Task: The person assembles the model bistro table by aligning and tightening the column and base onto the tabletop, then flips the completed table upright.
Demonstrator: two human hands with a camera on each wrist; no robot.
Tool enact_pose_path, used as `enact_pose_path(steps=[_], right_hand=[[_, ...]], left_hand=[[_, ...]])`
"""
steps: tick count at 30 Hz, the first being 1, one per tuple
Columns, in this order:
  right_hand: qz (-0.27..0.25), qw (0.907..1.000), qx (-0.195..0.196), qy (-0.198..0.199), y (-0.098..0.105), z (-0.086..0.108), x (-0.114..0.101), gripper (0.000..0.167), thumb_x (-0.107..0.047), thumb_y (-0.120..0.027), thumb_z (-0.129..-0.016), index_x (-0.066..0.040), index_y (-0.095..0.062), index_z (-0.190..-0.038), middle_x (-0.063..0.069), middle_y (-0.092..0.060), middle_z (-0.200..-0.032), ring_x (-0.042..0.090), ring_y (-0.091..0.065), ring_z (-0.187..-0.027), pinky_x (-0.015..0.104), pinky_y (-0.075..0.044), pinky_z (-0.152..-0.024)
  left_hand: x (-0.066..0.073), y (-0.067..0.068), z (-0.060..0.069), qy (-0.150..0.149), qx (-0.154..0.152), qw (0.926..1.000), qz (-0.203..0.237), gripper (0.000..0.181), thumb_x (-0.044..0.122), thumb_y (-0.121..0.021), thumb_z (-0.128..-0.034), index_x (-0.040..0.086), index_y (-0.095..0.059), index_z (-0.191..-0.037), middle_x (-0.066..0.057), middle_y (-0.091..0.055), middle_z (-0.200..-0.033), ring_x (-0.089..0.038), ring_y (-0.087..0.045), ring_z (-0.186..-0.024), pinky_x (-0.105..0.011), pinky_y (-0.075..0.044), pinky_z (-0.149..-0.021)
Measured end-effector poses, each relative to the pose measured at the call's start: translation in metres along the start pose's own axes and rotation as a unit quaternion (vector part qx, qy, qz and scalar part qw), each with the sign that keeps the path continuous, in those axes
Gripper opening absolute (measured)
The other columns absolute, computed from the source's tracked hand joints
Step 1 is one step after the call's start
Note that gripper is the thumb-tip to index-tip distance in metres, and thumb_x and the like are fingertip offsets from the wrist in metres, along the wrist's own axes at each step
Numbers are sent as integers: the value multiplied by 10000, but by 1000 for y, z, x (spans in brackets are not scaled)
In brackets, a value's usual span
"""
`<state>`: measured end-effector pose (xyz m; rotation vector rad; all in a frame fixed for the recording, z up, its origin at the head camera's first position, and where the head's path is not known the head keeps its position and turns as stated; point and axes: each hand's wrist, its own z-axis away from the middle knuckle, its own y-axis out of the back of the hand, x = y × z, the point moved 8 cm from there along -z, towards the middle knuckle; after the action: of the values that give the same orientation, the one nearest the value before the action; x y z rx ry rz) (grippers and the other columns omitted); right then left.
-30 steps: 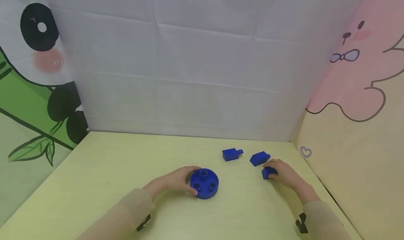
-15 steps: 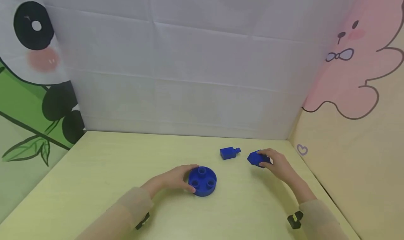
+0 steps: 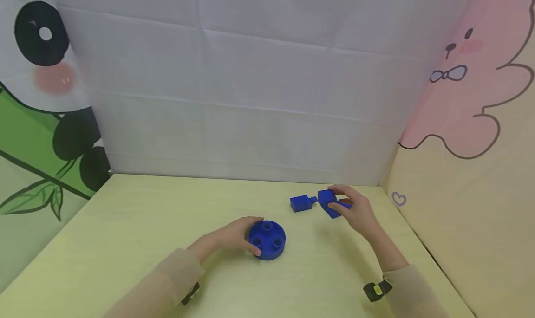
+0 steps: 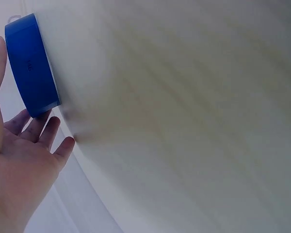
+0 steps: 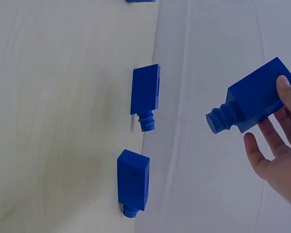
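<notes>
A round blue base (image 3: 267, 250) with three raised sockets sits on the table. My left hand (image 3: 234, 236) holds its left side between thumb and fingers; in the left wrist view its plain side wall (image 4: 31, 65) shows. My right hand (image 3: 358, 212) pinches a blue rectangular block (image 5: 262, 92) with a threaded stub, raised off the table. In the right wrist view, the stub points away from the palm. Below it lies a second such block (image 3: 333, 212), partly hidden by the held one and the fingers. Left of these, a third block (image 3: 301, 203) lies with its stub pointing right.
The pale yellow table (image 3: 167, 206) ends at a white cloth wall (image 3: 251, 100) behind the blocks. Printed panels flank it: a panda (image 3: 42, 67) on the left, a pink bear (image 3: 472, 104) on the right.
My right hand has lifted the block from the table's right side and carried it left and away from me, over the second block. The left hand still holds the base.
</notes>
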<state>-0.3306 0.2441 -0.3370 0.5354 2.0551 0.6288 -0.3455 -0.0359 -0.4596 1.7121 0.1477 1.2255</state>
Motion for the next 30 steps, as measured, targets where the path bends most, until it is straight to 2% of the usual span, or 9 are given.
enact_pose_path(steps=[3, 7, 11, 14, 18, 22, 30], right_hand=[[-522, 9986, 64, -10, -4, 0, -8, 399, -58, -672, -856, -43, -575, -1242, 150, -610, -1167, 314, -617, -1046, 322, -531, -826], [-1218, 9921, 151, -277, -13, 2, -16, 405, -100, -666, -871, -44, -560, -1259, 149, -596, -1205, 260, -630, -1053, 241, -517, -832], [-1903, 9800, 249, -531, -25, 4, -22, 422, -142, -687, -863, -65, -560, -1258, 101, -602, -1210, 142, -596, -1099, 213, -506, -844], [-2248, 9720, 258, -639, -34, 5, -22, 430, -152, -702, -851, -71, -565, -1250, 40, -621, -1179, 120, -591, -1093, 217, -511, -833], [-2551, 9638, 123, -762, -49, 8, -21, 442, -169, -706, -848, -85, -558, -1256, -2, -627, -1164, 148, -587, -1098, 225, -505, -856], [-2779, 9567, -94, -862, -63, 13, -19, 440, -180, -706, -849, -101, -554, -1254, 37, -619, -1187, 165, -576, -1121, 245, -492, -892], [-2650, 9564, -719, -996, -83, 21, -15, 430, -164, -695, -857, -102, -553, -1259, 96, -543, -1309, 215, -514, -1232, 257, -485, -908]], left_hand=[[0, -1, 0, 49, 17, 10000, -2, 944, 407, -832, -680, 45, -372, -1420, -165, -426, -1420, -349, -387, -1319, -520, -315, -1065], [1, -1, -1, 22, 33, 9999, -168, 938, 422, -833, -673, 52, -387, -1411, -154, -447, -1398, -329, -412, -1298, -502, -338, -1054], [3, 1, -2, -18, 44, 9998, -204, 932, 415, -838, -668, 43, -400, -1402, -154, -458, -1389, -325, -419, -1290, -495, -335, -1058], [2, 2, -4, 0, 52, 9998, -214, 928, 407, -840, -668, 43, -403, -1402, -150, -458, -1393, -322, -416, -1295, -487, -329, -1064], [-1, 1, -6, 46, 25, 9997, -240, 922, 400, -843, -666, 49, -408, -1400, -139, -462, -1395, -320, -425, -1293, -489, -338, -1058], [-5, 1, -8, 118, -24, 9998, -148, 913, 392, -846, -665, 63, -414, -1399, -124, -468, -1394, -315, -444, -1280, -490, -357, -1043], [-7, 1, -8, 145, -61, 9999, 29, 910, 398, -840, -672, 75, -410, -1406, -129, -464, -1400, -330, -447, -1276, -498, -364, -1036]])
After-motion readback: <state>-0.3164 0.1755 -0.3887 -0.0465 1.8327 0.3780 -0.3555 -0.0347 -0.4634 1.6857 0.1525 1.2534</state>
